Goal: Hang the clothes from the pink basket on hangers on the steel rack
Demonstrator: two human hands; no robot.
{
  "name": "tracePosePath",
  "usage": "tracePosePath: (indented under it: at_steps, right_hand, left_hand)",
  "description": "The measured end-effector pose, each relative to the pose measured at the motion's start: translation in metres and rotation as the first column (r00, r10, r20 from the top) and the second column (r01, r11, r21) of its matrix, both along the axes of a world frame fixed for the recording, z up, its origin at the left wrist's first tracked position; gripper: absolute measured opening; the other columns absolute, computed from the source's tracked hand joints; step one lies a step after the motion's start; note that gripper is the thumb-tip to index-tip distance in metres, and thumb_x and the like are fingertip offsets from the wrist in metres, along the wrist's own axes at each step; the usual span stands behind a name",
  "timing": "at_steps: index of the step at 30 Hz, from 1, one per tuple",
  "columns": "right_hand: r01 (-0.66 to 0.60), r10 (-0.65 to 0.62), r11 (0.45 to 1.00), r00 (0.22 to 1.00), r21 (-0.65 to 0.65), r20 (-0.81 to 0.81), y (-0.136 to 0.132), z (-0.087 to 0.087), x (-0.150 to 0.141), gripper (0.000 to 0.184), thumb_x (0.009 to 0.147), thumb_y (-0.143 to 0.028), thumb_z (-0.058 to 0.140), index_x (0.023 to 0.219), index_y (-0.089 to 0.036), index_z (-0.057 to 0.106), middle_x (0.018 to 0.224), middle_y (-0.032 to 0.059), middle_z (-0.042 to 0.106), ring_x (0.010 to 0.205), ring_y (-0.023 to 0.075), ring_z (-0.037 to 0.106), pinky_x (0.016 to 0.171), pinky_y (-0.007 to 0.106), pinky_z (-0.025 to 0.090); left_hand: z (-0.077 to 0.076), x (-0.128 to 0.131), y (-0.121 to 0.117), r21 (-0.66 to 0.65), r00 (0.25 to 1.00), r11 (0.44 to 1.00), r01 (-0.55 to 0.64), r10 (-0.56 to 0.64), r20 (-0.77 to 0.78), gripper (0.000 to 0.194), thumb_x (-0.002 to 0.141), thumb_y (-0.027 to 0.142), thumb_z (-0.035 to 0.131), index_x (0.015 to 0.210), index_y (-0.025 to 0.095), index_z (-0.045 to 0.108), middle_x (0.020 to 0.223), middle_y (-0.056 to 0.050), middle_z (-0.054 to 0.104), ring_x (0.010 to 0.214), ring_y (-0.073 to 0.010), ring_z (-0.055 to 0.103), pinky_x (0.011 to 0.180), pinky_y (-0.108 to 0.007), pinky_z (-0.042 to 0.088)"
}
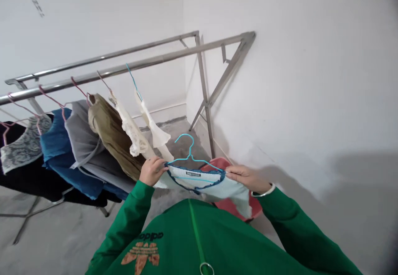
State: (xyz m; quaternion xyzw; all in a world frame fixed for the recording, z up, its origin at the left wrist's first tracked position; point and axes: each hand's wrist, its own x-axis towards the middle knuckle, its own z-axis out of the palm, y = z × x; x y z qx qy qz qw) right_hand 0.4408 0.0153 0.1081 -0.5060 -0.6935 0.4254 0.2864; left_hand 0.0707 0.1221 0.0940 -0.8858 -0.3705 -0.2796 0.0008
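Note:
Between my hands hangs a pale, light-coloured top (211, 191) with dark blue trim around its neckline. A light blue hanger (190, 157) sits inside the top, its hook standing up free of the rack. My left hand (153, 170) pinches the top at one shoulder, near the hanger's left end. At the opposite shoulder, my right hand (244, 176) grips the fabric between thumb and fingers. The rest of the top drapes down toward my body.
A metal drying rack (149, 61) runs from the left toward the corner. Several garments hang on it, including a cream one (154, 127), an olive one (108, 125) and a blue one (59, 138). A red basin (222, 164) stands on the floor behind the top.

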Motion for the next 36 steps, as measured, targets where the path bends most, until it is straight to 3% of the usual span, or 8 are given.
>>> tracePosePath:
  at_steps: [4,9,15,22,27,31,33,36]
  right_hand:
    - [0.222,-0.223,0.973,0.975,0.061,0.016,0.012,0.024,0.025,0.044,0.078,-0.062,0.052,0.072,-0.021,0.067,0.072,0.0041,0.064,0.073,0.0211,0.06,0.066,0.031,0.047]
    - [0.361,-0.379,0.893,0.925,0.268,0.017,0.043,0.062,0.031,0.042,0.078,-0.058,0.052,0.061,-0.02,0.061,0.063,0.0022,0.059,0.067,0.0192,0.056,0.06,0.029,0.045]
    - [0.405,-0.452,0.747,0.891,0.527,-0.045,0.119,0.106,-0.01,0.034,0.081,-0.046,0.045,0.065,-0.018,0.056,0.062,0.0016,0.055,0.065,0.0163,0.053,0.063,0.026,0.04]
    - [0.395,-0.636,0.663,0.745,0.636,0.2,0.209,0.138,-0.078,0.034,0.09,-0.032,0.039,0.07,-0.018,0.062,0.079,0.009,0.068,0.074,0.0187,0.058,0.063,0.027,0.034]
    - [0.408,-0.657,0.686,0.704,0.602,0.272,0.234,0.135,-0.104,0.034,0.091,-0.028,0.04,0.077,-0.016,0.068,0.091,0.0145,0.071,0.083,0.0213,0.061,0.066,0.027,0.036]
    - [0.399,-0.623,0.697,0.748,0.595,0.229,0.238,0.119,-0.107,0.031,0.089,-0.025,0.038,0.083,-0.014,0.067,0.092,0.0158,0.068,0.084,0.0215,0.061,0.073,0.029,0.042]
    - [0.442,-0.624,0.582,0.781,0.683,0.027,0.232,0.1,-0.104,0.03,0.088,-0.025,0.039,0.097,-0.011,0.064,0.101,0.0174,0.065,0.089,0.0215,0.06,0.081,0.032,0.045]
    - [0.565,-0.58,0.264,0.741,0.782,-0.339,0.204,0.047,-0.104,0.035,0.087,-0.032,0.044,0.111,-0.011,0.056,0.104,0.0173,0.059,0.1,0.0244,0.056,0.091,0.04,0.046]
  left_hand:
    - [-0.01,-0.002,-0.005,-0.032,0.996,0.996,-0.082,0.081,-0.035,0.03,0.09,0.039,0.052,0.107,0.019,0.066,0.106,-0.013,0.066,0.1,-0.026,0.064,0.084,-0.038,0.053]
    - [-0.04,0.01,-0.031,-0.219,0.989,0.976,0.004,-0.037,-0.143,0.026,0.094,0.029,0.041,0.103,0.021,0.064,0.103,-0.009,0.066,0.086,-0.0185,0.066,0.077,-0.029,0.053]
    - [-0.07,0.027,-0.058,-0.312,0.911,0.942,0.12,-0.229,-0.342,0.019,0.092,0.026,0.046,0.097,0.02,0.063,0.099,-0.008,0.066,0.083,-0.0189,0.066,0.073,-0.03,0.051]
    - [-0.079,0.01,-0.067,-0.323,0.91,0.946,0.023,-0.154,-0.385,0.019,0.092,0.025,0.044,0.093,0.02,0.062,0.096,-0.007,0.067,0.082,-0.0189,0.066,0.072,-0.029,0.049]
    - [-0.091,-0.006,-0.078,-0.376,0.898,0.921,-0.097,-0.082,-0.433,0.017,0.092,0.026,0.046,0.092,0.02,0.062,0.096,-0.007,0.067,0.083,-0.0195,0.067,0.072,-0.029,0.05]
    - [-0.084,-0.009,-0.089,-0.43,0.846,0.875,-0.224,-0.044,-0.531,0.018,0.094,0.026,0.046,0.098,0.02,0.062,0.103,-0.006,0.067,0.093,-0.0202,0.067,0.081,-0.029,0.051]
    - [-0.078,-0.008,-0.094,-0.463,0.825,0.844,-0.269,-0.047,-0.564,0.019,0.094,0.027,0.046,0.101,0.02,0.062,0.106,-0.007,0.067,0.097,-0.0216,0.067,0.085,-0.032,0.051]
    - [-0.072,-0.007,-0.099,-0.499,0.811,0.808,-0.314,-0.046,-0.583,0.021,0.095,0.03,0.047,0.101,0.019,0.062,0.109,-0.008,0.066,0.099,-0.0225,0.066,0.086,-0.033,0.051]
